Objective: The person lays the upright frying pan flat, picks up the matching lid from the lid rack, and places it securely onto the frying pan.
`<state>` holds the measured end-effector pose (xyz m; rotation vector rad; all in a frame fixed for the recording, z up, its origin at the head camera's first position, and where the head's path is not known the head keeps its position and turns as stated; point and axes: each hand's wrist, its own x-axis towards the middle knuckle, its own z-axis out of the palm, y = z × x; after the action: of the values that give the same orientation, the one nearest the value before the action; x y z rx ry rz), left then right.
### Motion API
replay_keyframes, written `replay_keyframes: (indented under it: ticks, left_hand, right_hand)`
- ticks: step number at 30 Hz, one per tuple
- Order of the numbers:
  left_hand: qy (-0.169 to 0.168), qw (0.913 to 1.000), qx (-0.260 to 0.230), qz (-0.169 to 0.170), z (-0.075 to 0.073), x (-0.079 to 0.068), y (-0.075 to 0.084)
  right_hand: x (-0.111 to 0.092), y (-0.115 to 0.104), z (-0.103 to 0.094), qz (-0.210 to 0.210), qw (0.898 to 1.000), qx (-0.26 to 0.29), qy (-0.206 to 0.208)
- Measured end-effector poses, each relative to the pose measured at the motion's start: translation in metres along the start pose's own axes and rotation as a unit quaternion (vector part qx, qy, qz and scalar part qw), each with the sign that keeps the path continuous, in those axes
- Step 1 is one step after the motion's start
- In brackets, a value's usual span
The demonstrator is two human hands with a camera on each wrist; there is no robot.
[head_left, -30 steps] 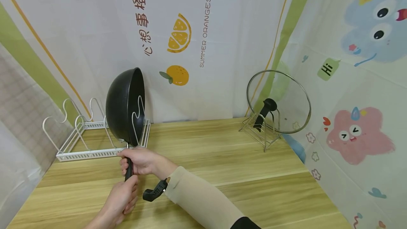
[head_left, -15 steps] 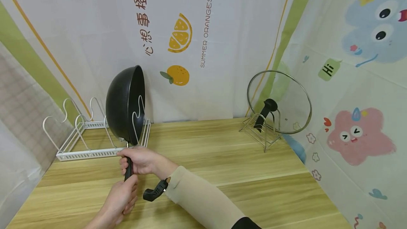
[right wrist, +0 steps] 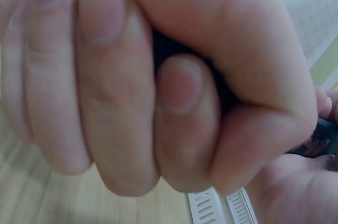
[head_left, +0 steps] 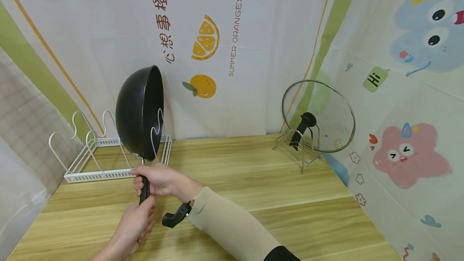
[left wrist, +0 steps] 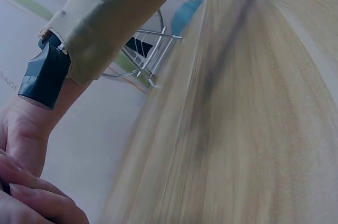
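Note:
A deep black wok [head_left: 131,112] stands on its side between the wires of a white pan rack [head_left: 98,175] in the head view, its opening facing right. My right hand [head_left: 161,178] grips the black handle [head_left: 144,192] close under the bowl. Lower down, my left hand [head_left: 132,222] holds the handle's end. In the right wrist view, the curled fingers [right wrist: 119,92] fill the picture, with a dark bit of handle between them. The left wrist view catches left-hand fingers [left wrist: 42,197] at the lower left corner.
A glass lid [head_left: 331,110] with a black knob leans in a wire stand [head_left: 302,160] at the back right of the wooden table [head_left: 224,180]. A printed cloth [head_left: 246,104] hangs behind. The rack's upright wires flank the wok.
The wok has risen and shifted a little to the left above the rack. Both hands have moved slightly up and left with it, still gripping the handle.

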<state>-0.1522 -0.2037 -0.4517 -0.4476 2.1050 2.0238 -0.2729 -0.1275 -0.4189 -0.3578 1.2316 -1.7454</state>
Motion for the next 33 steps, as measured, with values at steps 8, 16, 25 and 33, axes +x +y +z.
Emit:
replay_keyframes:
  ticks: [8, 16, 25, 33]
  left_hand:
    - [0.009, 0.9999, -0.002, 0.011, 0.001, -0.004, 0.002]
    - [0.015, 0.9996, 0.006, 0.023, 0.002, -0.005, 0.003]
    - [0.017, 0.9996, 0.008, 0.021, 0.0, -0.004, 0.003]
    - [0.027, 0.9992, 0.011, 0.029, -0.001, -0.006, 0.005]
  right_hand:
    - [-0.003, -0.003, 0.004, -0.002, 1.0, -0.006, 0.002]
    - [-0.005, -0.005, 0.008, -0.01, 1.0, -0.014, 0.005]
    - [-0.007, -0.008, 0.011, -0.017, 0.999, -0.028, 0.003]
    - [-0.01, -0.012, 0.015, -0.022, 0.999, -0.04, 0.006]
